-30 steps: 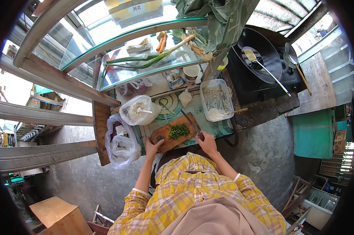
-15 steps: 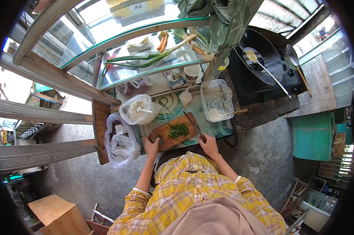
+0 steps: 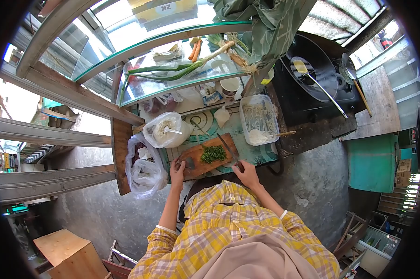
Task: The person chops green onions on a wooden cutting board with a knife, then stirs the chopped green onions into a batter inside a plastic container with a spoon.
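A wooden cutting board (image 3: pixel 196 172) lies on the counter in front of me, with a pile of chopped green leaves (image 3: pixel 213 154) on it. My left hand (image 3: pixel 177 172) is closed on the board's left end, beside its dark hole. At the board's right side, my right hand (image 3: pixel 247 174) grips the handle of a knife (image 3: pixel 227 146). The blade lies along the right part of the board, its tip pointing away from me. The knife's handle is mostly hidden by my fingers.
Left of the board stand a bag of white food (image 3: pixel 166 130) and a plastic bag (image 3: pixel 146 172). A plastic tub (image 3: pixel 260 121) with white powder is behind right. Farther right, a wok (image 3: pixel 312 69) sits on a stove. A glass shelf (image 3: pixel 140 88) holds spring onions and carrots.
The fingers of my right hand have shifted slightly on the knife handle. The whole view has moved a little; the chopped leaves look the same.
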The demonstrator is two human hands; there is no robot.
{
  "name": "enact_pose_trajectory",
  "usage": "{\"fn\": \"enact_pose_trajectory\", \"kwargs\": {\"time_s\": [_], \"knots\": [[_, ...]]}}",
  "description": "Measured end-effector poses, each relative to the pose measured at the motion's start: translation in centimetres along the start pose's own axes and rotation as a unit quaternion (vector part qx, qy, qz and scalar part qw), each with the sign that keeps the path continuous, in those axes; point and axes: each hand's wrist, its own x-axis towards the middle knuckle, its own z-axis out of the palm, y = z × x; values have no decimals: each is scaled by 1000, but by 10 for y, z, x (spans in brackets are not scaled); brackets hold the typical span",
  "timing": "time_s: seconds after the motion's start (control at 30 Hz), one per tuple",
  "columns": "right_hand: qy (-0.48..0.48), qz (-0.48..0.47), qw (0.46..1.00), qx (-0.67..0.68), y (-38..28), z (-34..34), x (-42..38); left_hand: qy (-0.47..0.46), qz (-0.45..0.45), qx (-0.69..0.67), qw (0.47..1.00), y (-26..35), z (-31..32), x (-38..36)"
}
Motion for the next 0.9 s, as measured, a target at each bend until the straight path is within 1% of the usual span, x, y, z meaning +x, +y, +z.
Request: {"fn": "enact_pose_trajectory", "kwargs": {"time_s": [0.1,0.2,0.23,0.3,0.33,0.4,0.47,0.63,0.73,0.83,0.9], "knots": [[32,-56,998,25,3,8,-4,-3,-7,-37,999,-2,-1,-3],[0,-70,997,35,4,10,-9,-18,29,-55,998,-5,-1,-10],[-37,-60,997,19,2,8,-11,-10,14,-65,998,7,4,-17],[-36,-97,995,13,-1,3,-16,7,-16,-86,996,28,12,-34],[-37,-116,992,9,-4,0,-17,0,-13,-93,996,29,11,-35],[-40,-107,993,20,-19,-11,-22,-12,-5,-108,994,33,7,-37],[-45,-99,994,20,-34,-23,-27,-2,-1,-119,993,44,13,-43],[-69,-87,994,-9,-59,-36,-34,-10,20,-131,991,74,43,-54],[-36,-100,994,-10,-72,-36,-34,-22,27,-138,990,82,71,-56],[-8,-90,996,-21,-71,-35,-29,-23,38,-126,991,89,106,-60],[14,-67,997,-17,-72,-38,-26,-23,55,-119,991,92,126,-61]]}}
